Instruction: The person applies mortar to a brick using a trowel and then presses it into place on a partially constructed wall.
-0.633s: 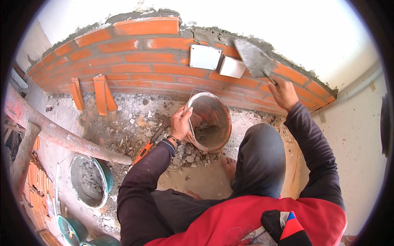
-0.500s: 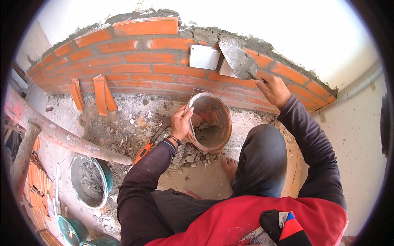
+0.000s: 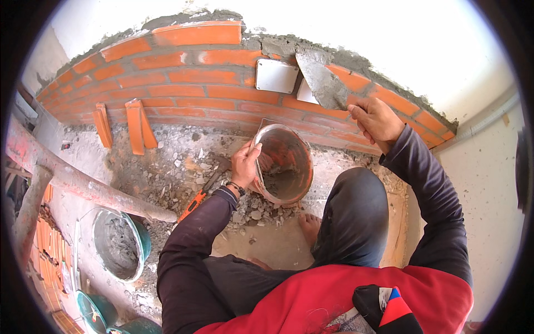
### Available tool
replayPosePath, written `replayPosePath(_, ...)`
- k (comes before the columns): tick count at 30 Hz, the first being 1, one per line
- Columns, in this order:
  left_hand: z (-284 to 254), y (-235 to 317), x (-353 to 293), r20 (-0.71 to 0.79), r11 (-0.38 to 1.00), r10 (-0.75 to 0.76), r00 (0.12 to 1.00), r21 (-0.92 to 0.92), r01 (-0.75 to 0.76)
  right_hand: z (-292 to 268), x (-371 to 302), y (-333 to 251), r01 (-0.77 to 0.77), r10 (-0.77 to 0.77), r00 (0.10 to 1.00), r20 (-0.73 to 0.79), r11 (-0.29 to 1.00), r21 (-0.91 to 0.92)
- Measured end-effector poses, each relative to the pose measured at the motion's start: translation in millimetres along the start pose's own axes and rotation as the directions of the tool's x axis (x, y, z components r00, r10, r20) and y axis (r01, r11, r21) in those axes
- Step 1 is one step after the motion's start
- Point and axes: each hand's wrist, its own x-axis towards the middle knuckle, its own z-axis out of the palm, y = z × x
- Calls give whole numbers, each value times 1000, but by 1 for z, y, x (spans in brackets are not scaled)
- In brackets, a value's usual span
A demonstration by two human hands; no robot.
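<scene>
My left hand [image 3: 245,165] grips the rim of an orange-stained bucket [image 3: 307,167], thumb over the edge. Grey mortar [image 3: 283,182] lies in the bottom of that bucket. In front of the brick wall [image 3: 183,92], my right hand [image 3: 378,121] is closed round the handle of a trowel [image 3: 322,80]. Wet mortar smears the trowel's blade, which overlaps a white electrical box. Beside the blade a blank metal cover plate [image 3: 276,76] sits on the bricks. Fingers hide most of the trowel's handle.
Loose thin bricks [image 3: 139,128] lean against the wall at the left. A hammer with an orange handle [image 3: 193,205] lies on rubble by my left forearm. Farther left are a green bucket of mortar [image 3: 146,245] and a paint-spattered metal pipe [image 3: 89,181]. More bricks [image 3: 53,245] are stacked beyond it.
My right hand has shifted slightly to the right and its wrist has turned, while the trowel blade stays nearly in place. My left hand keeps its hold on the bucket rim.
</scene>
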Motion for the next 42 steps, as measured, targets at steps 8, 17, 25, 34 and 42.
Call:
replayPosePath(8,3,3,0,2,1000,-19,1000,24,19,-9,3,-12,-112,108,991,81,993,43)
replayPosePath(17,2,3,-1,-4,998,23,1000,51,-22,-9,-7,-15,-117,105,990,92,984,131)
replayPosePath(25,5,5,-2,26,999,-21,999,49,20,-11,0,-21,-188,162,974,161,969,160)
replayPosePath(34,4,3,-2,7,999,-11,1000,41,11,-14,-3,-32,-148,119,987,111,941,305)
replayPosePath(42,5,7,-3,10,996,18,1000,86,-19,-20,-18,-19,-203,164,968,192,958,201)
